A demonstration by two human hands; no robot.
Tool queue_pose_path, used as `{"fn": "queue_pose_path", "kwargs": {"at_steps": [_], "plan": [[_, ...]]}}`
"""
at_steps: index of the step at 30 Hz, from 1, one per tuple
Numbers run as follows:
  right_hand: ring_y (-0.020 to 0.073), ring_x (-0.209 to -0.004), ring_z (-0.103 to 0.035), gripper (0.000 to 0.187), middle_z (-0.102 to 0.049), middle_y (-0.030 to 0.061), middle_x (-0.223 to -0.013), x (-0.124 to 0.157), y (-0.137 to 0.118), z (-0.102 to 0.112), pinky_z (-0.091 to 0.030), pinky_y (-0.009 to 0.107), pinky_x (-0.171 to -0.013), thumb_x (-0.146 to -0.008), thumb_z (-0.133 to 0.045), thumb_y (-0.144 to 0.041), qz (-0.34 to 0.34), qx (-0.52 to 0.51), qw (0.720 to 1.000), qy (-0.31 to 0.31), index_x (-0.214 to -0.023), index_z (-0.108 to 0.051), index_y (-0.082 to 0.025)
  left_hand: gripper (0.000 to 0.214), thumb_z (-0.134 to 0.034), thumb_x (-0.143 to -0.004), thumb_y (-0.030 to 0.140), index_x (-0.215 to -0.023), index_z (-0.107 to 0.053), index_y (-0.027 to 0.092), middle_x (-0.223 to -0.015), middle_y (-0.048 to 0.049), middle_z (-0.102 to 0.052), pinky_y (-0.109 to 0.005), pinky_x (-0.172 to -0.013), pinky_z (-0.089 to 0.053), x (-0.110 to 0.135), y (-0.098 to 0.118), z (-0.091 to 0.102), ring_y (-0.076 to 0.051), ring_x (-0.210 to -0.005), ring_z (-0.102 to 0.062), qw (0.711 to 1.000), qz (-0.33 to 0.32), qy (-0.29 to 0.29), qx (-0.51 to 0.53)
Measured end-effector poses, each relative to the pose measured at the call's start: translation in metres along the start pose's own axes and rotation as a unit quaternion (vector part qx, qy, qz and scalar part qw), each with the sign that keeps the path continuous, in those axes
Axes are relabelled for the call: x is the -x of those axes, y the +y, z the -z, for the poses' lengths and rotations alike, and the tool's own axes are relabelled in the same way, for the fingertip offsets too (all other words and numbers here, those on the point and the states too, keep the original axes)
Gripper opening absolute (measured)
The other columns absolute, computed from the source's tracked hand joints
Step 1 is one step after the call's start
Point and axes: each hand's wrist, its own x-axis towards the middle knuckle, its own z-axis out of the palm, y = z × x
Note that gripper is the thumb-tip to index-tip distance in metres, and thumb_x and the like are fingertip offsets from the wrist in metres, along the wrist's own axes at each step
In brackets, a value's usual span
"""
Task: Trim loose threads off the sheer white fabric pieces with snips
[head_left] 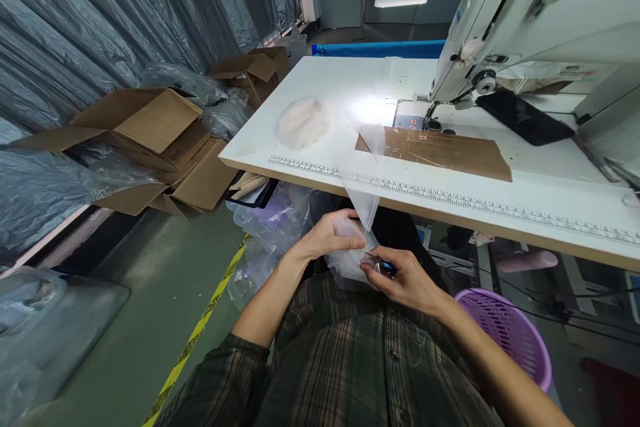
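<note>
A sheer white piece of fabric [346, 265] is bunched over my lap, and its pointed end [364, 203] rises onto the table edge. My left hand [330, 236] is closed on the fabric, thumb on top. Close to its right side, my right hand [406, 280] grips small dark thread snips [386, 268], whose tips touch or almost touch the fabric. Fingers partly hide the blades, so I cannot tell whether they are on a thread. A round sheer piece [303, 122] lies on the white table [260, 140].
The sewing machine [505, 33] stands on the right, with a brown cardboard strip [445, 152] before its needle and a black phone [525, 117] beside it. A printed ruler [430, 192] runs along the table's front. Cardboard boxes [150, 127] sit left; a purple basket [505, 330] is below right.
</note>
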Motion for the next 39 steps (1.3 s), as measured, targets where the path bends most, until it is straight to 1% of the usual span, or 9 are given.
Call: {"fn": "queue_pose_path", "kwargs": {"at_steps": [3, 7, 14, 21, 27, 30, 34, 36, 39], "plan": [[0.0142, -0.060, -0.050, 0.031, -0.058, 0.0002, -0.070, -0.004, 0.005, 0.006, -0.039, 0.025, -0.056, -0.096, -0.045, -0.044, -0.039, -0.023, 0.999, 0.024, -0.089, -0.061, -0.019, 0.036, -0.084, -0.063, 0.036, -0.087, -0.073, 0.012, -0.076, -0.0048, -0.071, -0.022, -0.061, -0.043, 0.004, 0.001, -0.002, -0.013, -0.065, -0.059, 0.998, 0.001, 0.036, -0.060], [0.0160, -0.065, -0.052, 0.048, -0.056, 0.0012, -0.069, -0.014, 0.010, 0.010, -0.040, 0.027, -0.060, -0.101, -0.027, -0.049, -0.065, -0.018, 0.996, 0.054, -0.084, -0.060, -0.019, 0.029, -0.081, -0.067, 0.039, -0.077, -0.075, 0.012, -0.075, -0.0057, -0.071, -0.023, -0.059, -0.043, 0.007, 0.000, -0.002, -0.012, -0.063, -0.058, 0.997, -0.007, 0.039, -0.072], [0.0136, -0.056, -0.044, 0.050, -0.049, -0.0014, -0.060, -0.030, 0.011, 0.006, -0.034, 0.027, -0.055, -0.099, -0.033, -0.055, -0.028, 0.018, 0.998, 0.048, -0.067, -0.049, -0.020, 0.030, -0.080, -0.068, 0.039, -0.078, -0.074, 0.012, -0.075, -0.0055, -0.070, -0.021, -0.057, -0.043, 0.008, -0.002, -0.001, -0.011, -0.062, -0.055, 0.997, -0.008, 0.040, -0.058], [0.0152, -0.061, -0.049, 0.047, -0.056, 0.0011, -0.066, -0.025, 0.009, 0.005, -0.037, 0.028, -0.057, -0.100, -0.031, -0.053, -0.036, 0.014, 0.998, 0.053, -0.072, -0.052, -0.021, 0.031, -0.079, -0.069, 0.039, -0.079, -0.073, 0.011, -0.076, -0.0060, -0.070, -0.022, -0.061, -0.043, 0.008, -0.003, 0.000, -0.012, -0.066, -0.058, 0.999, 0.005, 0.033, -0.038], [0.0134, -0.054, -0.040, 0.048, -0.046, -0.0017, -0.057, -0.026, 0.013, 0.001, -0.031, 0.028, -0.053, -0.098, -0.035, -0.054, -0.029, 0.047, 0.996, 0.065, -0.064, -0.042, -0.022, 0.032, -0.080, -0.068, 0.039, -0.079, -0.072, 0.010, -0.067, -0.0031, -0.066, -0.021, -0.056, -0.040, 0.008, -0.007, 0.001, -0.010, -0.059, -0.055, 0.998, 0.024, 0.042, -0.042], [0.0130, -0.056, -0.041, 0.047, -0.044, -0.0024, -0.061, -0.025, 0.014, -0.001, -0.032, 0.026, -0.053, -0.098, -0.034, -0.055, -0.044, 0.007, 0.996, 0.071, -0.067, -0.043, -0.021, 0.031, -0.080, -0.068, 0.039, -0.079, -0.073, 0.011, -0.069, -0.0040, -0.068, -0.022, -0.057, -0.041, 0.007, -0.009, 0.000, -0.011, -0.060, -0.056, 0.998, 0.021, 0.038, -0.037], [0.0118, -0.061, -0.042, 0.037, -0.047, -0.0031, -0.069, -0.016, 0.017, -0.003, -0.036, 0.023, -0.054, -0.094, -0.047, -0.054, -0.057, -0.093, 0.994, 0.019, -0.082, -0.051, -0.020, 0.033, -0.080, -0.068, 0.040, -0.077, -0.072, 0.010, -0.071, -0.0053, -0.069, -0.022, -0.059, -0.043, 0.006, -0.012, -0.003, -0.012, -0.063, -0.059, 0.999, 0.021, 0.030, -0.029], [0.0110, -0.060, -0.040, 0.036, -0.045, -0.0036, -0.067, -0.009, 0.022, -0.002, -0.035, 0.022, -0.053, -0.091, -0.055, -0.052, -0.075, -0.109, 0.991, 0.000, -0.079, -0.052, -0.019, 0.033, -0.078, -0.070, 0.042, -0.078, -0.071, 0.010, -0.070, -0.0047, -0.068, -0.021, -0.058, -0.043, 0.004, -0.017, -0.004, -0.012, -0.062, -0.058, 0.999, 0.021, 0.035, -0.031], [0.0101, -0.057, -0.036, 0.040, -0.041, -0.0043, -0.062, 0.001, 0.032, 0.002, -0.032, 0.022, -0.050, -0.090, -0.056, -0.051, -0.106, -0.095, 0.989, -0.029, -0.068, -0.049, -0.018, 0.032, -0.072, -0.076, 0.043, -0.083, -0.072, 0.011, -0.072, -0.0046, -0.068, -0.022, -0.060, -0.044, 0.000, -0.029, -0.005, -0.012, -0.063, -0.058, 0.996, 0.011, 0.038, -0.082]]}}
